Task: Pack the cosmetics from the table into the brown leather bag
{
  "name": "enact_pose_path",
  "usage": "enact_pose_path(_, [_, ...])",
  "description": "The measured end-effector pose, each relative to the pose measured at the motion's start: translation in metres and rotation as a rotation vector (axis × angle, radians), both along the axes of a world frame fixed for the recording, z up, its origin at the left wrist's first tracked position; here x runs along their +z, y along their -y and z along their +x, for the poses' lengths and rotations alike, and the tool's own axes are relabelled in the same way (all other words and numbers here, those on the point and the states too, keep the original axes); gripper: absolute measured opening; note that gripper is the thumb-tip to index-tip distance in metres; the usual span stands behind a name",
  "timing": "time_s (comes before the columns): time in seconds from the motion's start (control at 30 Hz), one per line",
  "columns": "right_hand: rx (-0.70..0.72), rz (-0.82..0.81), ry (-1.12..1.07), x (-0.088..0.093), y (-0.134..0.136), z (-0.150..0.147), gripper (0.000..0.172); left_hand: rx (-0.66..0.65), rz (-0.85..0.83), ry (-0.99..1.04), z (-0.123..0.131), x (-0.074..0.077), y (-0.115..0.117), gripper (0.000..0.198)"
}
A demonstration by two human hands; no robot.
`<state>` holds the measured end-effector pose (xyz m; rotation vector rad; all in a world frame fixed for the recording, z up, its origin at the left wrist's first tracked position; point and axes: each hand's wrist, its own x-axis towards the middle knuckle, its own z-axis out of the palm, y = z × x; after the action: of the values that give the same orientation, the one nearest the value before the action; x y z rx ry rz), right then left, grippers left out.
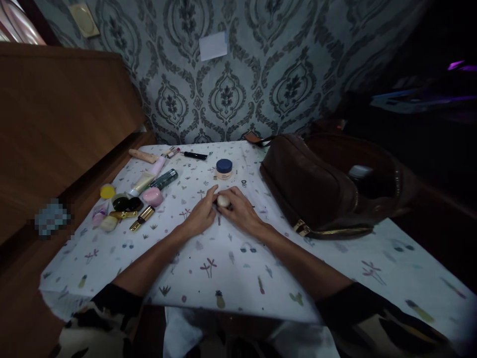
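Note:
Above the middle of the patterned tablecloth, my left hand (201, 215) and my right hand (242, 213) meet around a small round pale object (223, 201). The fingers of my right hand curl over its right side. From the left, my left finger and thumb close against it; their exact contact is partly hidden. Its kind cannot be made out, though it looks like a small cap or pot. Just beyond my hands stands a cream jar (224, 169) with a dark blue lid, untouched.
At left lie several cosmetics, among them a pink rounded container (152, 197), a gold-and-dark lipstick (142, 218), a dark green tube (164, 179) and a yellow-lidded pot (107, 191). A black pen-like item (196, 155) lies behind. An open brown bag (298, 186) stands at right.

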<state>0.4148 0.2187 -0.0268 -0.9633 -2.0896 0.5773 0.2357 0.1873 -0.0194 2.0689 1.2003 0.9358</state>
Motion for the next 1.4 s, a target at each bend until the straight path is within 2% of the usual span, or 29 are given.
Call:
enact_pose_path(0.1, [-0.045, -0.041, -0.048, 0.001, -0.001, 0.001, 0.028, -0.007, -0.052, 0.122, 0.001, 0.000, -0.001, 0.079])
enact_pose_path(0.23, [-0.043, -0.171, -0.255, -0.002, -0.005, 0.000, 0.030, -0.075, -0.163, 0.393, 0.001, -0.008, -0.005, 0.080])
enact_pose_path(0.33, [-0.031, -0.270, -0.336, -0.004, -0.009, 0.001, 0.030, -0.096, -0.247, 0.477, 0.002, -0.011, -0.006, 0.083])
enact_pose_path(0.47, [-0.059, -0.227, -0.236, -0.002, -0.008, 0.003, 0.029, -0.101, -0.278, 0.498, 0.003, -0.010, -0.003, 0.083])
enact_pose_path(0.6, [-0.098, -0.102, -0.084, 0.001, -0.005, 0.005, 0.029, -0.127, -0.235, 0.522, 0.003, -0.008, -0.002, 0.080])
enact_pose_path(0.73, [-0.119, -0.051, -0.018, 0.000, -0.005, 0.004, 0.028, -0.176, -0.187, 0.536, 0.004, -0.004, 0.000, 0.077])
enact_pose_path(0.9, [-0.144, -0.085, -0.102, 0.000, -0.006, 0.006, 0.033, -0.188, -0.188, 0.498, 0.004, -0.001, 0.001, 0.078])
enact_pose_path(1.17, [-0.075, -0.244, -0.341, -0.005, -0.014, 0.005, 0.031, -0.143, -0.197, 0.433, 0.005, -0.005, 0.002, 0.082])
enact_pose_path(1.4, [-0.050, -0.246, -0.334, -0.004, -0.013, 0.005, 0.030, -0.101, -0.199, 0.417, 0.005, -0.003, 0.002, 0.084])
